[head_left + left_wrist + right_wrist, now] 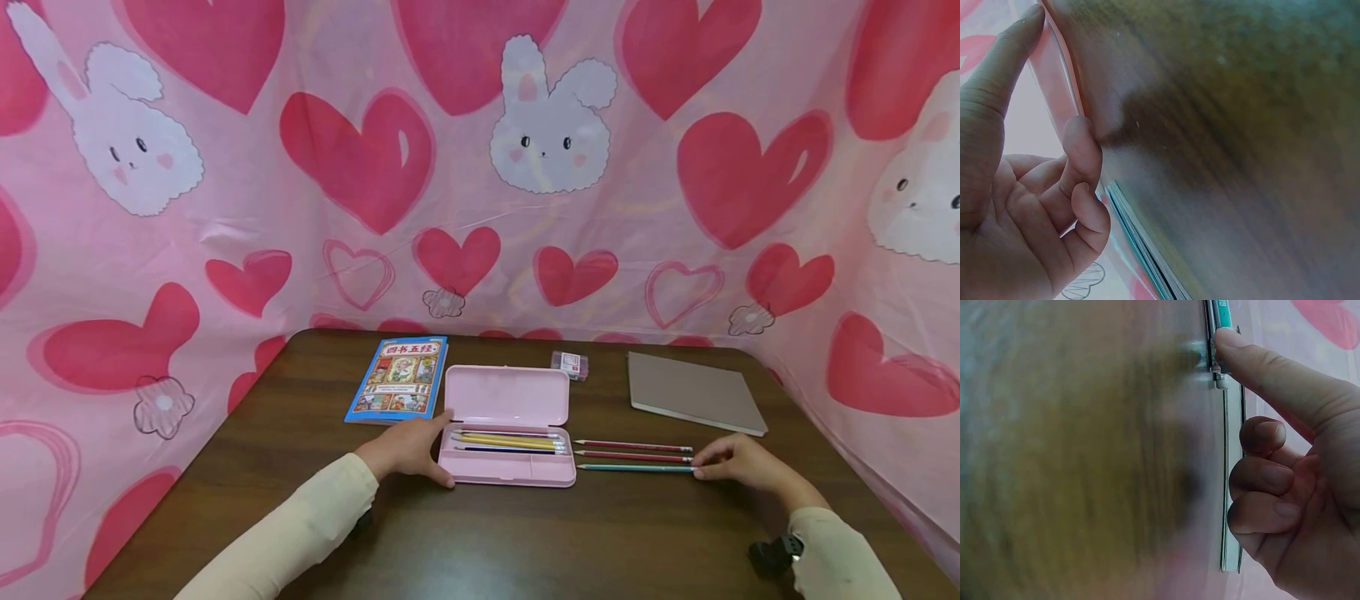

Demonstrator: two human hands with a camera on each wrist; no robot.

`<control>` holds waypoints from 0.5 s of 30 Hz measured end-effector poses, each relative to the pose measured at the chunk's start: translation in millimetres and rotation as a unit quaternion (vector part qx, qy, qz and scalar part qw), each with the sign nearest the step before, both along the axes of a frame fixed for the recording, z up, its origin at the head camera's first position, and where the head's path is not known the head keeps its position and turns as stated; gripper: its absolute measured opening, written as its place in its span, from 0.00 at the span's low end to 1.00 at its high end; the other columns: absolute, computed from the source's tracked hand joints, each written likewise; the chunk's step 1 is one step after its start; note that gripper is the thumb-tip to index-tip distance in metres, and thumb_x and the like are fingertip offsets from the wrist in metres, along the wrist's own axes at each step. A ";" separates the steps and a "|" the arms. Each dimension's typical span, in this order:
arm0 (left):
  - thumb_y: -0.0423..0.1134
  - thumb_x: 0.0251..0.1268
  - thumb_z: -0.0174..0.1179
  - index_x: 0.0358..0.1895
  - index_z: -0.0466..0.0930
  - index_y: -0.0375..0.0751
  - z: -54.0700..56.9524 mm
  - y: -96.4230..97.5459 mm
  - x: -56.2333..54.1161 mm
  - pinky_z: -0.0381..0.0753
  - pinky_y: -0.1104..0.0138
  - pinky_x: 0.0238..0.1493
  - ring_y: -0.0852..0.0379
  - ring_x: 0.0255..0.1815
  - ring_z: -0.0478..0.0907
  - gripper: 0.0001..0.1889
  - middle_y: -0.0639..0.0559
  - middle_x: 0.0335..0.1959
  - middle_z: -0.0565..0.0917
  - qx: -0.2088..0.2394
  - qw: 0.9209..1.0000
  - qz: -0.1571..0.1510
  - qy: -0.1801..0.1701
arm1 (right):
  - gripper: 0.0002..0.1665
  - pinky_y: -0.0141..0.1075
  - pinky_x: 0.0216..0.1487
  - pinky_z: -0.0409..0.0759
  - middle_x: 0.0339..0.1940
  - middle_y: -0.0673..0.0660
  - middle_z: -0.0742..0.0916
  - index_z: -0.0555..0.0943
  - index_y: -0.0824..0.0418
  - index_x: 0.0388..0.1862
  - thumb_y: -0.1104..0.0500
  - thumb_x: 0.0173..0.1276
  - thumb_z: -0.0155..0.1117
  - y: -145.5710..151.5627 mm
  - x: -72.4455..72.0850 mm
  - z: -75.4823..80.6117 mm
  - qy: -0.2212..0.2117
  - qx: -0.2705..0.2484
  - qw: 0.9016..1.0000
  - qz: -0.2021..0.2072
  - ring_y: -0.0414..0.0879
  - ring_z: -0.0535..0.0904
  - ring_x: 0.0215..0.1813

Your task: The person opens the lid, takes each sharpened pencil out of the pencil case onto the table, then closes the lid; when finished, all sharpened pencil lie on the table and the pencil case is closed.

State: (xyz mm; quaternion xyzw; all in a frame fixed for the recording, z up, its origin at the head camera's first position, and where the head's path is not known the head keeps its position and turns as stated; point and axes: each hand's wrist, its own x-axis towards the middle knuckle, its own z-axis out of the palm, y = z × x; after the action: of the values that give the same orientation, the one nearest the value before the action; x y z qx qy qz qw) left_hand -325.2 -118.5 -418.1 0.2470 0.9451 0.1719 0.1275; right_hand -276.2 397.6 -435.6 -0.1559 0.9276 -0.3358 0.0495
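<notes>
A pink pencil case lies with its lid folded back; several pencils, yellow and dark ones among them, lie in its rear compartment. My left hand holds the case's left end between spread thumb and fingers; the left wrist view has the thumb along the case's edge. To the right of the case two red pencils and a green pencil lie side by side, tips toward it. My right hand pinches the green pencil near its eraser end.
Behind my left hand lies a blue-bordered book. A small clear packet sits behind the lid, and a grey notebook lies at the back right. Pink fabric with hearts and rabbits hangs around the brown table.
</notes>
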 end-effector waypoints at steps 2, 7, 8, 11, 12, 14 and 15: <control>0.62 0.35 0.72 0.70 0.56 0.40 0.2 -0.1 0.0 0.72 0.50 0.58 0.48 0.55 0.74 0.56 0.42 0.61 0.74 0.000 1.000 -0.001 0.002 | 0.13 0.27 0.29 0.72 0.30 0.44 0.87 0.85 0.66 0.31 0.56 0.54 0.70 -0.5 0.4 0.4 -0.002 -0.002 1.000 0.000 0.26 0.71 0.30; 0.62 0.35 0.72 0.70 0.56 0.41 -0.1 -0.6 0.2 0.72 0.50 0.58 0.48 0.55 0.74 0.56 0.43 0.61 0.73 -0.001 1.000 -0.001 0.001 | 0.11 0.26 0.29 0.72 0.30 0.40 0.86 0.85 0.67 0.32 0.58 0.55 0.70 -1.6 0.5 1.7 0.005 -0.009 1.000 0.007 0.25 0.71 0.31; 0.62 0.35 0.71 0.70 0.56 0.41 -0.3 -0.8 0.0 0.72 0.50 0.58 0.48 0.55 0.74 0.56 0.43 0.61 0.73 -0.001 1.000 -0.001 0.001 | 0.11 0.26 0.29 0.72 0.30 0.39 0.85 0.85 0.67 0.32 0.59 0.55 0.70 -1.9 0.3 2.0 0.007 -0.009 1.000 0.009 0.25 0.71 0.31; 0.62 0.36 0.71 0.71 0.56 0.41 -0.9 -1.4 -0.4 0.72 0.50 0.58 0.48 0.56 0.73 0.56 0.43 0.62 0.72 -0.001 1.000 -0.001 -0.002 | 0.09 0.26 0.30 0.71 0.30 0.38 0.85 0.85 0.66 0.32 0.60 0.56 0.69 -3.2 -0.6 2.5 0.020 -0.006 1.000 0.009 0.25 0.71 0.31; 0.62 0.36 0.71 0.71 0.56 0.42 -1.0 -1.4 -0.6 0.72 0.49 0.58 0.48 0.56 0.73 0.56 0.43 0.62 0.72 0.000 1.000 -0.001 -0.003 | 0.09 0.26 0.30 0.71 0.31 0.39 0.86 0.85 0.66 0.33 0.60 0.56 0.69 -3.9 -0.9 2.9 0.023 -0.004 1.000 0.006 0.25 0.71 0.32; 0.63 0.36 0.71 0.71 0.55 0.42 -1.3 -1.6 -0.9 0.71 0.49 0.59 0.48 0.56 0.73 0.56 0.43 0.62 0.72 0.001 1.000 0.000 -0.004 | 0.10 0.26 0.30 0.70 0.31 0.40 0.86 0.85 0.66 0.34 0.60 0.56 0.68 -5.6 -1.6 3.9 0.025 -0.001 1.000 0.004 0.25 0.70 0.31; 0.62 0.36 0.71 0.71 0.55 0.42 -1.6 -1.5 -1.2 0.71 0.49 0.58 0.48 0.56 0.73 0.56 0.43 0.62 0.72 0.001 1.000 0.000 -0.004 | 0.10 0.26 0.29 0.70 0.31 0.41 0.86 0.85 0.66 0.34 0.60 0.56 0.68 -6.9 -1.9 4.5 0.026 0.000 1.000 0.003 0.26 0.70 0.31</control>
State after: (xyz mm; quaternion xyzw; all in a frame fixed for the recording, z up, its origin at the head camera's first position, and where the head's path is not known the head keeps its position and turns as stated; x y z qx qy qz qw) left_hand -326.4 -120.1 -419.7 0.2463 0.9444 0.1738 0.1315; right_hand -278.1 390.8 -431.1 -0.1670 0.9282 -0.3316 0.0265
